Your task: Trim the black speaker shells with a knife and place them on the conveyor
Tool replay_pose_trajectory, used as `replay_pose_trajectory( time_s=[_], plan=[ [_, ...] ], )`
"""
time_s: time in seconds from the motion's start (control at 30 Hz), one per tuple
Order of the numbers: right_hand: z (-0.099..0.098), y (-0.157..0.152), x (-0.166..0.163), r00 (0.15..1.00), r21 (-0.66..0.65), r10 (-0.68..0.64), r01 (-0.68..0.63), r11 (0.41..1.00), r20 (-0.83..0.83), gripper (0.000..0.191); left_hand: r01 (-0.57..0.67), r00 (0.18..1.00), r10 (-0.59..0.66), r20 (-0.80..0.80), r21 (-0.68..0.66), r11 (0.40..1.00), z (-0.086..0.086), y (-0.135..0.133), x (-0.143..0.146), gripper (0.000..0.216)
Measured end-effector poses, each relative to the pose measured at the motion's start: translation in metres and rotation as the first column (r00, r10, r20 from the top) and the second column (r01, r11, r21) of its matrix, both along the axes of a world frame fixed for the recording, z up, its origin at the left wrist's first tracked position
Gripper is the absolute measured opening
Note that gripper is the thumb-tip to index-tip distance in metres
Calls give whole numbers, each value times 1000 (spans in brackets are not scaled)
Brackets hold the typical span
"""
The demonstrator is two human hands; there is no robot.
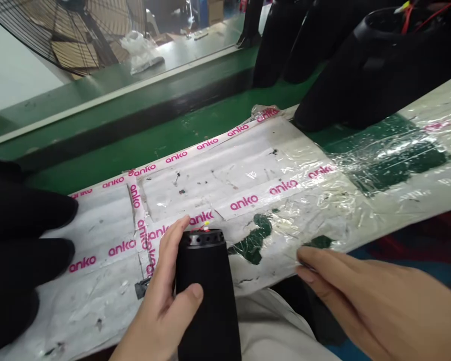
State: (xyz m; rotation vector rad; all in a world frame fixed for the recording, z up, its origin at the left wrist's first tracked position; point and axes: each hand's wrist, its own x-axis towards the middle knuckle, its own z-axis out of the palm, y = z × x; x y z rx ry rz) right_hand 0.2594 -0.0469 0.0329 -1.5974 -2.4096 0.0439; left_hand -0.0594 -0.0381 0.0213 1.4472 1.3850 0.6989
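One matte black, rounded cylinder [212, 301], gripped in left hand [164, 301]. Closed pinch in right hand [372, 301], contents unclear. Perforated rim [205, 239] pointing away across film-patched desk [206, 190], long axis fore-and-aft.

The black cylinder [210, 296] is held, small wires [206, 228] at its holed end [205, 239].

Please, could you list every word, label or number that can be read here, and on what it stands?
"anko": pink, repeated along the white tape on the table; some copies near the left hand are partly hidden.
Pink print at far right: too blurred to read.
Black cylinder: no text visible.
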Motion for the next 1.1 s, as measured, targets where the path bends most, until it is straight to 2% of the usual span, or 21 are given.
replay_pose_trajectory(
  time_s=[0.1, 0.2, 0.27, 0.3, 0.33, 0.4, 0.47, 0.53, 0.6, 0.7, 0.8, 0.9, 1.1],
  plan=[
    [-10, 6, -33, 987, -34, 115, -119, 992, -112, 26, -136, 990, 138, -30, 67, 988, 13, -1, 7, 59],
    [-21, 6, -58, 966, -65, 112, -131, 989, -232, 21, -42, 980, 70, -185, 151, 988, 20, 5, 14, 58],
    [-26, 4, -67, 957, -78, 111, -137, 988, -268, 20, -11, 971, 34, -237, 97, 995, 21, 13, 16, 68],
    [-26, 4, -69, 953, -79, 109, -136, 987, -282, 21, -22, 977, 33, -212, 51, 998, 21, 18, 16, 68],
    [-26, 3, -69, 950, -79, 102, -130, 988, -295, 22, -34, 989, 34, -147, 6, 999, 20, 23, 16, 66],
    [-22, 5, -65, 943, -90, 100, -135, 987, -318, 22, 22, 995, -13, 100, -82, 996, 16, 32, 15, 61],
    [-17, 8, -59, 945, -66, 125, -152, 986, -301, 20, 152, 929, -94, 357, -135, 979, 9, 41, 16, 63],
    [-13, 13, -53, 960, 0, 150, -154, 988, -236, 19, 241, 890, -163, 425, -134, 961, 2, 46, 20, 64],
    [-10, 17, -48, 976, 55, 154, -147, 988, -153, 20, 257, 926, -229, 300, -59, 964, -2, 46, 23, 62],
    [-8, 22, -46, 985, 71, 151, -146, 987, -85, 20, 307, 947, -316, 54, 133, 943, 4, 42, 25, 63],
    [-8, 23, -48, 986, 68, 155, -150, 986, -67, 20, 376, 926, -366, -88, 178, 909, 15, 38, 27, 77],
    [-8, 23, -52, 986, 57, 148, -144, 988, -78, 22, 354, 932, -338, -128, 139, 925, 20, 37, 32, 79],
    [-10, 25, -54, 982, 32, 153, -151, 988, -106, 24, 319, 946, -308, -105, 124, 940, 18, 38, 37, 78]
  ],
)
